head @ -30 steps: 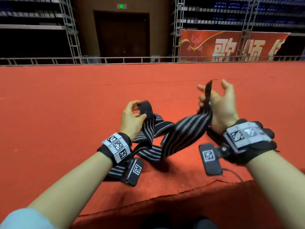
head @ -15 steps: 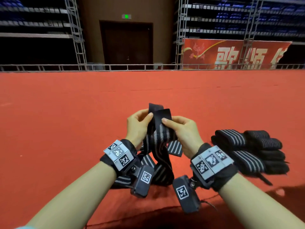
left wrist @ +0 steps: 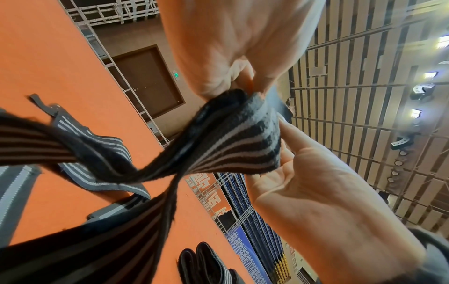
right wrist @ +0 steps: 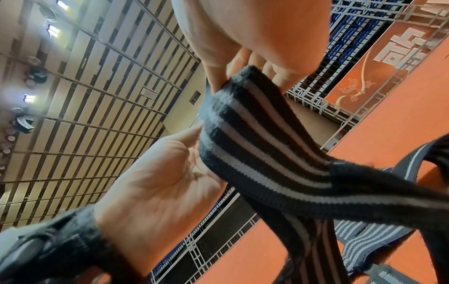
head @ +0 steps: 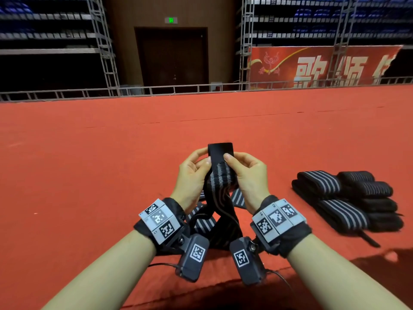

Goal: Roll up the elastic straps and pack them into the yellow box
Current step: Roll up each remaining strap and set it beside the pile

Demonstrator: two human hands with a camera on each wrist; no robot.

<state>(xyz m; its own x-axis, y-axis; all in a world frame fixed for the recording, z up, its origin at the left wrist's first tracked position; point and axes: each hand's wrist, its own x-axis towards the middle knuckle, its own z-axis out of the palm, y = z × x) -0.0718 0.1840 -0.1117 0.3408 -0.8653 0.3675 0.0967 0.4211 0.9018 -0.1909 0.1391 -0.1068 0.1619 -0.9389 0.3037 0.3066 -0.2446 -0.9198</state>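
Two hands meet at the centre of the head view. My left hand point(head: 194, 173) and right hand point(head: 250, 175) both pinch the top end of one black strap point(head: 220, 175) with grey stripes, thumbs on the near face, fingers behind. The plain black tip of the strap stands upright above the thumbs. Below the hands the strap twists once and drops to the red carpet point(head: 89, 175), where more of it lies loose between my wrists. To the right, well apart from the hands, a pile of rolled straps point(head: 348, 200) sits on the carpet. I see no yellow box in this view.

Left wrist view: left hand point(left wrist: 233, 48) at top, fingers closed onto the strap point(left wrist: 233, 142) at its upper edge. Right hand point(left wrist: 323, 194) below it, palm showing, fingers touching the strap's other edge. The strap twists just under the grip. Rolled straps point(left wrist: 206, 263) show at the bottom edge.

Right wrist view: right hand point(right wrist: 255, 30) at top, fingertips clamped on the strap point(right wrist: 255, 138) at its folded end. Left hand point(right wrist: 160, 184) comes in from below left, palm up, fingers against the strap's edge. The striped band runs down to the right and crosses over loose lengths lying on the carpet point(right wrist: 388, 115).
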